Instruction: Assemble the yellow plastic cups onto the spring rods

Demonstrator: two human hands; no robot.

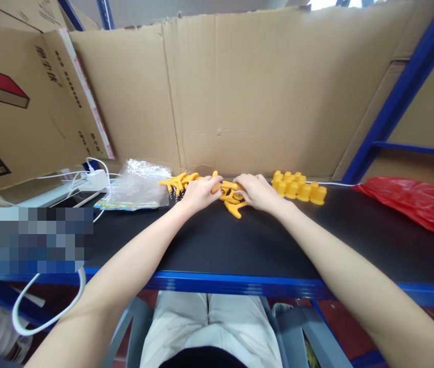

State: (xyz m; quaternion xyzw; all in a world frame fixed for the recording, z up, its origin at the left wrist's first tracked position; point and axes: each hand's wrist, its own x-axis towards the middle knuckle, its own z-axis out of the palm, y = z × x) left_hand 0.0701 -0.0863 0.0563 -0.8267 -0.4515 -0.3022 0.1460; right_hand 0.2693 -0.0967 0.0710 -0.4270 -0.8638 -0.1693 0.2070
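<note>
Several yellow, branching claw-shaped pieces (234,208) lie in a heap at the middle back of the black tabletop. My left hand (200,192) is closed at the heap's left side, fingers curled around a yellow piece whose tip pokes up above them. Close by on the right, my right hand (257,192) has its fingers bent down over another yellow piece. The hands partly hide what they grip. More yellow claw-shaped pieces (178,182) lie left of my left hand, with small dark coiled bits below them. Yellow cup-like pieces (305,191) stand in rows beyond my right hand.
A clear plastic bag (140,181) lies left of the yellow pieces, beside a white charger (97,180) and cables. On the right is a red plastic bag (412,202). Cardboard (263,92) walls the back. A blue metal edge (240,283) runs along the front.
</note>
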